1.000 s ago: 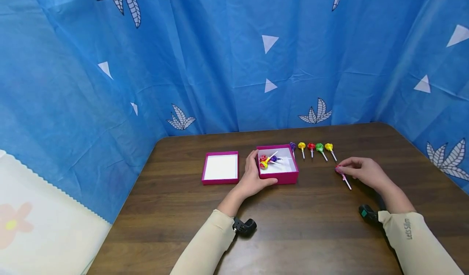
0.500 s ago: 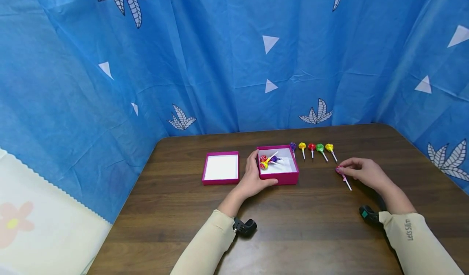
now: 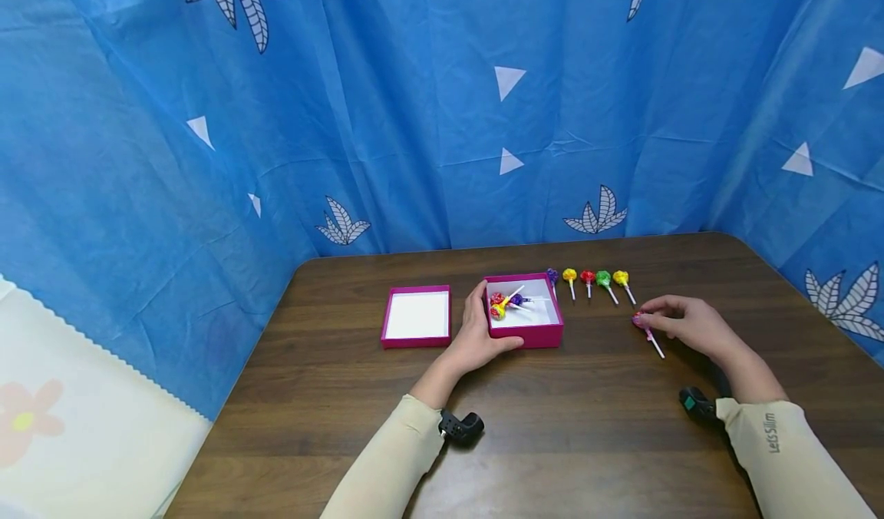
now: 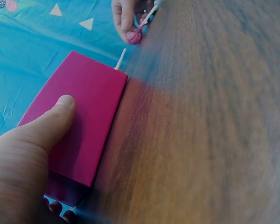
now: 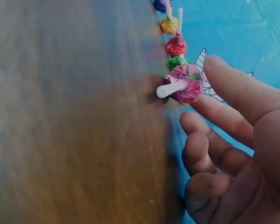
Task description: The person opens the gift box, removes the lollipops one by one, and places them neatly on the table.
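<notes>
My left hand (image 3: 476,339) holds a magenta box (image 3: 542,338) at its near left corner, thumb across the front wall and fingers along the left side. Inside the open box lie several lollipops (image 3: 499,312), with red, yellow and purple wrappers, on the white bottom. To the right, my right hand (image 3: 691,328) pinches a pink-wrapped lollipop (image 5: 189,84) by its head between thumb and index finger. Its white stick points toward the near side of the table in the head view. The right wrist view shows the other fingers curled loosely beneath.
Behind the right hand runs a row of lollipops: purple (image 3: 552,276), yellow (image 3: 569,275), red (image 3: 587,276), green (image 3: 603,278) and another yellow one (image 3: 621,277). A shallow magenta lid (image 3: 416,343), white inside, lies left of the box. Blue curtain (image 3: 428,120) borders the wooden table (image 3: 552,442).
</notes>
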Tool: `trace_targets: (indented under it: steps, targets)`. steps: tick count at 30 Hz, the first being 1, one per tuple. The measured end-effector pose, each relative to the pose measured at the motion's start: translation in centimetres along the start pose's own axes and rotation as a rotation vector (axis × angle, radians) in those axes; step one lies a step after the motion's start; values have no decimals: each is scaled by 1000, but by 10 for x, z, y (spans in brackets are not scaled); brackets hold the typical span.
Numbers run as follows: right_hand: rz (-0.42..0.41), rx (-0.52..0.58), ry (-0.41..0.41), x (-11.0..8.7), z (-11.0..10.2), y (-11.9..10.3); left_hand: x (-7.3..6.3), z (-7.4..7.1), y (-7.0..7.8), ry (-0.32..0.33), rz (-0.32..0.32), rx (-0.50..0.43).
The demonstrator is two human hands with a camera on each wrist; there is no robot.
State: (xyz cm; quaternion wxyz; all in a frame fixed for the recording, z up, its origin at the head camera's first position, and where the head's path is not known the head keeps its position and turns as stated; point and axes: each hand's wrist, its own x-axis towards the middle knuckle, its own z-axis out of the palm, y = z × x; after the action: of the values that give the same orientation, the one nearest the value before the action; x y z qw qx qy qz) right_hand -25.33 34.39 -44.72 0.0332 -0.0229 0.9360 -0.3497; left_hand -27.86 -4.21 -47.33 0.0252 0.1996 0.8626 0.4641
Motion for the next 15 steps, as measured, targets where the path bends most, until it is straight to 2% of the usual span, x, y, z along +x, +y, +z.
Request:
trace_targets:
  steps: [8, 15]
  targets:
    - [-21, -60, 79, -2, -2, -5, -2, 3, 0, -20, -60, -2]
    - [-135, -75, 181, 1, -17, -43, 0, 0, -1, -17, -64, 16]
